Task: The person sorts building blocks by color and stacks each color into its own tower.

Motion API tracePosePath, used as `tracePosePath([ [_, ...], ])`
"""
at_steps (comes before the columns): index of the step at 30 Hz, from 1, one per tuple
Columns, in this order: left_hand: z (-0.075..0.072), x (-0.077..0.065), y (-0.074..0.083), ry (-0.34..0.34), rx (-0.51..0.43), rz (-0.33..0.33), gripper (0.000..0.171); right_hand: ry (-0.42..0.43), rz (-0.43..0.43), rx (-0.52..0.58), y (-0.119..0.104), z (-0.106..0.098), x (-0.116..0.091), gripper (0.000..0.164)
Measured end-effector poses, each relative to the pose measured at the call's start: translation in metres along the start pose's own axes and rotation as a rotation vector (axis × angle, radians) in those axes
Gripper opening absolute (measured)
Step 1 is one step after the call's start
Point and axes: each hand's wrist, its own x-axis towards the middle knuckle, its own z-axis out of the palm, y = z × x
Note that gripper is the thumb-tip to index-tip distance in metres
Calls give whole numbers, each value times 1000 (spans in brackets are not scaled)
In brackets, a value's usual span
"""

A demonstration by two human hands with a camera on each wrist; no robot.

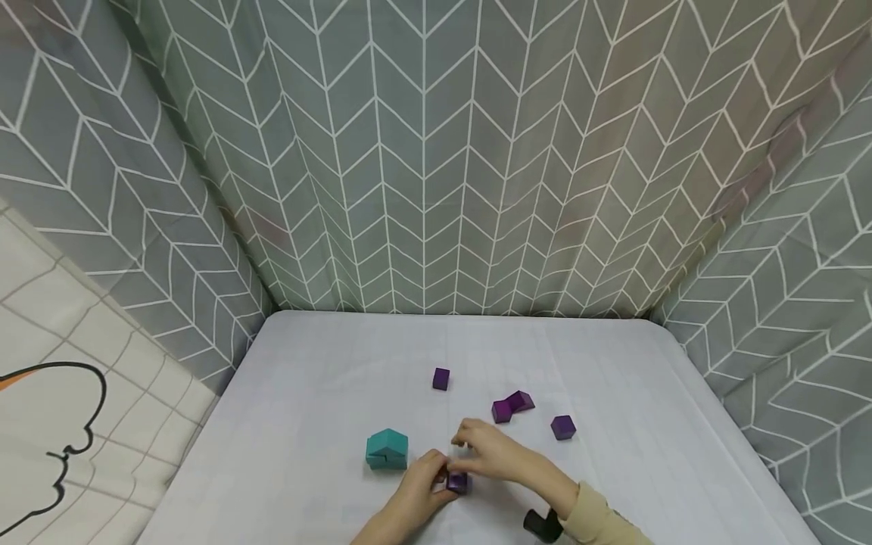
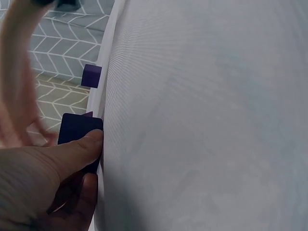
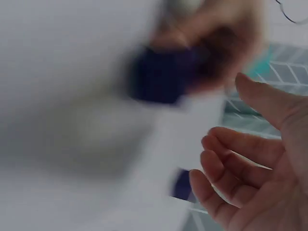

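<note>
My left hand [image 1: 417, 492] grips a dark purple block [image 1: 457, 482] low over the white table, thumb on one side and fingers on the other. In the left wrist view the thumb presses the face of this block [image 2: 79, 129]. Just above and to the right of it, my right hand [image 1: 493, 452] hovers with its fingers loosely bent and nothing between them. The right wrist view shows these fingers [image 3: 236, 168] apart from the held block [image 3: 161, 74], which is blurred there. Whether the held block is one piece or several, I cannot tell.
Left of my hands stands a teal block shape [image 1: 387, 450] with a peaked top. Loose purple blocks lie beyond: one [image 1: 441, 378] at the back, two touching [image 1: 502, 411], another [image 1: 563, 427] at the right. Patterned curtains [image 1: 422, 151] surround the white table [image 1: 306, 378].
</note>
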Motion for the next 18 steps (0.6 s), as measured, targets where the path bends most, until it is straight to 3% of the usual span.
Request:
tracePosePath([
  [2, 0, 0, 0, -12, -18, -7, 31, 49, -2, -10, 2, -17, 18, 33],
  [5, 0, 2, 1, -49, -43, -69, 30, 139, -6, -78, 9, -37, 47, 34],
  [9, 0, 4, 3, -130, -68, -164, 28, 194, 46, -156, 22, -48, 78, 41],
  [13, -2, 5, 3, -176, -75, -202, 26, 189, 110, -193, 38, -39, 100, 45],
  [18, -5, 5, 2, -194, -46, -195, 27, 111, 224, -228, 59, -13, 116, 53],
])
